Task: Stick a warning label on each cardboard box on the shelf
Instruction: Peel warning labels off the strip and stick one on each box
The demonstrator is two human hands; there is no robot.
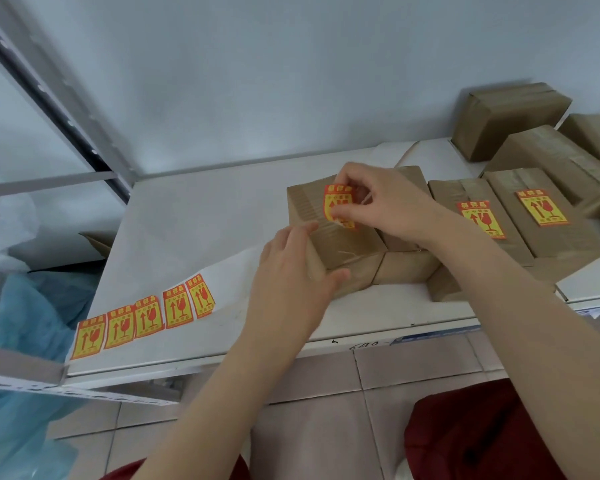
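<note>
A brown cardboard box (329, 233) sits on top of other boxes on the white shelf (194, 220). My right hand (385, 199) pinches a red and yellow warning label (338, 202) just over the box's top, the label curled. My left hand (291, 268) rests on the box's near left corner, fingers on its top and thumb on its front. Two boxes to the right carry labels: one (482, 220) and another (542, 207).
A strip of several spare labels (142, 318) lies at the shelf's front left. More unlabelled boxes (510, 116) stand at the back right. A metal shelf post (59, 98) rises at left, with blue plastic (32, 306) below it. Tiled floor lies under the shelf.
</note>
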